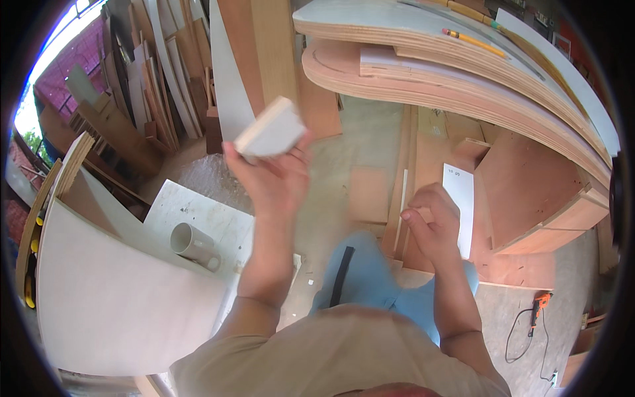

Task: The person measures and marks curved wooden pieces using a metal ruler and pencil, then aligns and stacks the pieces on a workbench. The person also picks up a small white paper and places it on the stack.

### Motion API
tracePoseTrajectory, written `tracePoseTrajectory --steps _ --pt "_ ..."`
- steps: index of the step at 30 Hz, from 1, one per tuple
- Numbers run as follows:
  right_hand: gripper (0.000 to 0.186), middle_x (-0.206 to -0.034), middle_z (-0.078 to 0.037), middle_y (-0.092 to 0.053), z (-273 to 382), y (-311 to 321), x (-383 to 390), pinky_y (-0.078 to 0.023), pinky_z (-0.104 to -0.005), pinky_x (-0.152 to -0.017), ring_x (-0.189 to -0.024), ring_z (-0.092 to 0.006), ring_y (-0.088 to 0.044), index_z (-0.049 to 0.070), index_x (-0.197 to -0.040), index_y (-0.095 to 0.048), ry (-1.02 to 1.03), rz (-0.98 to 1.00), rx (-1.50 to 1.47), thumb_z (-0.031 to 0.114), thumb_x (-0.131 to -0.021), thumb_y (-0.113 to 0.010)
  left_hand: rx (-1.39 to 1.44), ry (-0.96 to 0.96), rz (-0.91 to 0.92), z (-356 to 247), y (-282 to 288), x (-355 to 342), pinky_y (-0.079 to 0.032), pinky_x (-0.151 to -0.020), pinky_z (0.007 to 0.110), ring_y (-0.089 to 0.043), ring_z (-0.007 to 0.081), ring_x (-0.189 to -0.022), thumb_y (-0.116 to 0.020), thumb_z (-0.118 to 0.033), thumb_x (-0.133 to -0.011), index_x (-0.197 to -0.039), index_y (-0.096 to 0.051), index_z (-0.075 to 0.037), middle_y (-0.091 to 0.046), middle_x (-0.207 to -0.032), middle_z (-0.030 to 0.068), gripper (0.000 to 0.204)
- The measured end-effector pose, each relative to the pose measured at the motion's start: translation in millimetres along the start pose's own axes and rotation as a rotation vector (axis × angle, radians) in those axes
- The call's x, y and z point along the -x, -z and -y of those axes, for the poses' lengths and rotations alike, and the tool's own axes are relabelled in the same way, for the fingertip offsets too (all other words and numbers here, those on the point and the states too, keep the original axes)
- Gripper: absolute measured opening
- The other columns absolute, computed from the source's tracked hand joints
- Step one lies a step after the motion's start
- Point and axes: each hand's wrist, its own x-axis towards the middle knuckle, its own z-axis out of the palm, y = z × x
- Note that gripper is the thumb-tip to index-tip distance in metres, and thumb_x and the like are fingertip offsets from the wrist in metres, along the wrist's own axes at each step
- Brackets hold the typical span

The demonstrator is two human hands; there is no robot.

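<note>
My left hand [276, 180] is raised in front of me, closed round the lower edge of a small wooden block [272, 134]. One broad face of the block is pale grey, and a bare wood edge shows along its upper left side. Lower and to the right, my right hand [434, 223] is curled, thumb against the fingers. Whether anything sits inside that grip is hidden. Just beyond it lies a white strip [458, 208] with a small handwritten mark. Plywood panels [417, 255] lie beneath my right hand.
A stack of curved-edge plywood panels [397, 83] rises ahead right, with a pencil [473, 41] on top. An open wooden box [542, 192] stands below. A white board [162, 215] at left bears a grey pipe [193, 245]. An orange corded power tool [539, 309] lies on the floor.
</note>
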Motion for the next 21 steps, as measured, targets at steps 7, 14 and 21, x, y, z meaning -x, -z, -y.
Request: tracePoseTrajectory --steps 7,14,21 --pt "0.057 -0.129 -0.017 -0.054 4 -32 -17 -0.051 -0.0412 -0.089 -0.111 -0.0347 -0.058 0.01 -0.123 -0.062 -0.019 0.126 0.093 0.012 -0.068 -0.08 0.286 0.722 0.371 80 59 56 -0.035 -0.106 0.047 -0.042 0.0368 -0.134 -0.042 -0.073 -0.088 -0.147 -0.043 -0.014 -0.049 -0.145 0.01 0.083" --pt "0.051 -0.135 -0.014 -0.052 -28 -31 12 -0.05 -0.0412 -0.091 -0.115 -0.0337 -0.057 0.01 -0.118 -0.068 -0.132 0.113 0.113 0.007 -0.068 -0.078 0.284 0.82 0.301 111 62 57 -0.038 -0.106 0.045 -0.049 0.0282 -0.127 -0.045 -0.069 -0.089 -0.146 -0.043 -0.014 -0.05 -0.142 0.0077 0.079" --pt "0.027 -0.102 -0.005 -0.064 -39 -40 23 -0.044 -0.0361 -0.076 -0.087 -0.0244 -0.058 0.011 -0.089 -0.073 0.12 -0.133 0.13 0.005 -0.063 -0.079 0.469 0.888 0.368 127 74 50 -0.044 -0.098 0.035 -0.054 0.0225 -0.117 -0.055 -0.052 -0.086 -0.139 -0.049 -0.012 -0.057 -0.132 0.0065 0.068"
